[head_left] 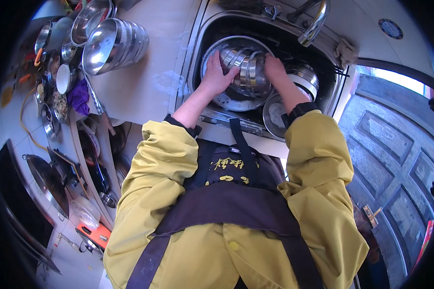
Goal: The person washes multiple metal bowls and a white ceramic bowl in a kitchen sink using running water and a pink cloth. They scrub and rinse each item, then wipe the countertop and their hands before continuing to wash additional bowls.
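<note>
A nested stack of shiny metal bowls [250, 74] lies tilted on its side inside a large round metal basin [222, 101] in the sink [194, 79]. My left hand [219, 76] grips the stack's left side, thumb and fingers spread over the metal. On the right end of it, my right hand [276, 72] is closed, its fingertips partly hidden behind the bowls. Wet, whitish suds show in the bottom of the basin. More metal bowls [304, 79] sit in the sink just right of my right wrist, and a smaller round metal pan [275, 115] leans below them.
A chrome faucet [316, 26] arches over the sink's far right, with a rag [345, 52] by the rim. On the left counter [154, 62] stands another bowl stack [115, 45]. Beyond are dishes, a purple cloth [78, 98] and a long-handled tool [99, 103]. A panelled door [386, 139] is at right.
</note>
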`<state>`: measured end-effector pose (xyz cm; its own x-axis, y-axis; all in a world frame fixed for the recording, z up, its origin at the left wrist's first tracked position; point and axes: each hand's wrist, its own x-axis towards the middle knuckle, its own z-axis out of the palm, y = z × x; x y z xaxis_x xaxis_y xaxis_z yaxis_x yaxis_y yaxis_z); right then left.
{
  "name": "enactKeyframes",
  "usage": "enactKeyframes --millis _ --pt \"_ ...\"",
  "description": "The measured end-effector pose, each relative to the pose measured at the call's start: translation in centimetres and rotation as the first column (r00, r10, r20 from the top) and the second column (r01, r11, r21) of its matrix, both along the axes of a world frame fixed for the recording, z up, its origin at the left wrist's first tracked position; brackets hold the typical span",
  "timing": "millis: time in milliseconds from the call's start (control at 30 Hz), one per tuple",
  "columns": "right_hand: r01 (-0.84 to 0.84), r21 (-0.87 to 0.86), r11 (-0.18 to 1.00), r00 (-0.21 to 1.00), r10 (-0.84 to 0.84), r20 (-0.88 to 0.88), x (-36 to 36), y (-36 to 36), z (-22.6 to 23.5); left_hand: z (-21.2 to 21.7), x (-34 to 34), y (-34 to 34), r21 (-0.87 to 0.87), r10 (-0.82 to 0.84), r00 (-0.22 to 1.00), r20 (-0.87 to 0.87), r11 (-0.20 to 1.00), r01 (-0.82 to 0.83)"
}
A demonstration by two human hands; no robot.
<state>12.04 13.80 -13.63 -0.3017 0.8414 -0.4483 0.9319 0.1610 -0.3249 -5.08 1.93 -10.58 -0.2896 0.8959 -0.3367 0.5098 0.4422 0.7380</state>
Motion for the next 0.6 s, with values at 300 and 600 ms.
enactKeyframes --millis 300,600 --pt "0.067 -0.068 0.995 0.95 -0.084 -0.299 0.3 -3.3 7.8 4.1 -5.9 -3.6 0.051 0.164 0.961 0.221 0.982 -0.179" --pt "0.044 0.033 0.999 0.696 -0.007 -0.718 -9.5 -3.5 12.0 5.0 -18.7 -11.3 -0.051 0.624 0.547 0.558 0.683 -0.728"
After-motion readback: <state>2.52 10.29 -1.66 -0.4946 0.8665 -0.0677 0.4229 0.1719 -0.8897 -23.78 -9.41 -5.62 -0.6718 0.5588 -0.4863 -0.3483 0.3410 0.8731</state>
